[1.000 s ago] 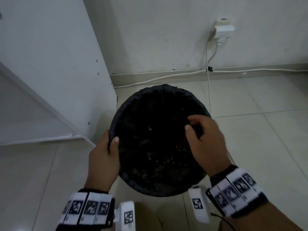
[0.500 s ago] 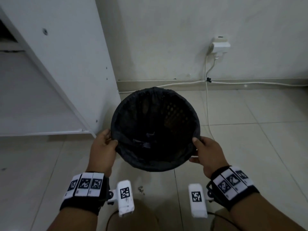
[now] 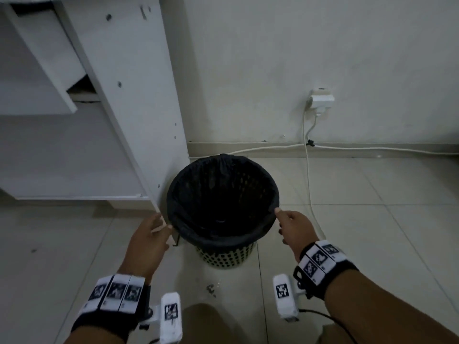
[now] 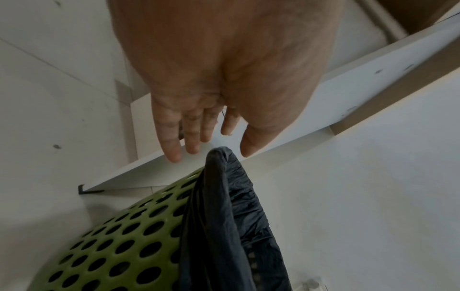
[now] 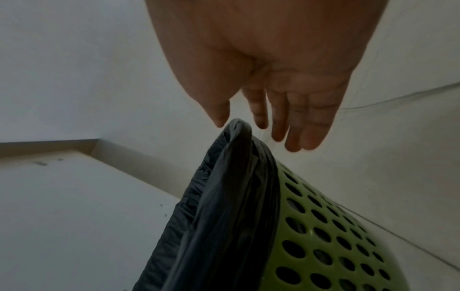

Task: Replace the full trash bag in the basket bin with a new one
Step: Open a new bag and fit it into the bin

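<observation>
Tiled floor is now bearing the green basket bin, lined with the black trash bag; left hand and right hand are letting go, fingers loosely spread, holding nothing, suggesting the replacement is nearly finished.

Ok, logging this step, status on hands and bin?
Left hand open, right hand open, both just off the rim. Black bag folded over green basket bin, upright on floor. White panel close at its left.

Just under my fingertips I see a thin, crinkled black plastic bag with a dull sheen, folded over a smooth green perforated plastic basket. Below my hands, floor tiles look smooth, faintly glossy.
</observation>
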The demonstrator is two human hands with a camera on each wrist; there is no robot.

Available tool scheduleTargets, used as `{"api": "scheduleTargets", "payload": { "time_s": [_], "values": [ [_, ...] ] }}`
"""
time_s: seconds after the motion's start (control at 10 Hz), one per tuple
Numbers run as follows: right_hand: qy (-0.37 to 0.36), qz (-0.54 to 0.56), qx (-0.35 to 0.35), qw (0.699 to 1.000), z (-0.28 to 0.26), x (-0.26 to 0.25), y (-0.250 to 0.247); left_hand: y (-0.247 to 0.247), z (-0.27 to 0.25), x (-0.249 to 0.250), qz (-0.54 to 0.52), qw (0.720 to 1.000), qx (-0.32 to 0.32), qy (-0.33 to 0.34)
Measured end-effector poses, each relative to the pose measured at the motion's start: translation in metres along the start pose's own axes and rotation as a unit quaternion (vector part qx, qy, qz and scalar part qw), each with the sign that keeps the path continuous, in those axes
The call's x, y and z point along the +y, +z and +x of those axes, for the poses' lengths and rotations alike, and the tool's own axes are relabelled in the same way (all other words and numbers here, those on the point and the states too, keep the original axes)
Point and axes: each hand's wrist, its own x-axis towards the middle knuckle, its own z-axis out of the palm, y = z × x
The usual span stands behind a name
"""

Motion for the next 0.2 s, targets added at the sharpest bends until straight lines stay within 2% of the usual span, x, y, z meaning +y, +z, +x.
{"api": "scheduleTargets", "payload": {
  "time_s": [0.1, 0.2],
  "values": [
    [-0.086, -0.092, -0.019, 0.992, -0.012, 0.001, -0.022, -0.011, -0.027, -0.004, 0.052, 0.998, 0.002, 0.040],
    [-0.179, -0.155, -0.112, 0.965, -0.028, -0.009, -0.047, -0.018, -0.042, -0.001, 0.109, 0.992, -0.039, 0.044]
  ]
}}
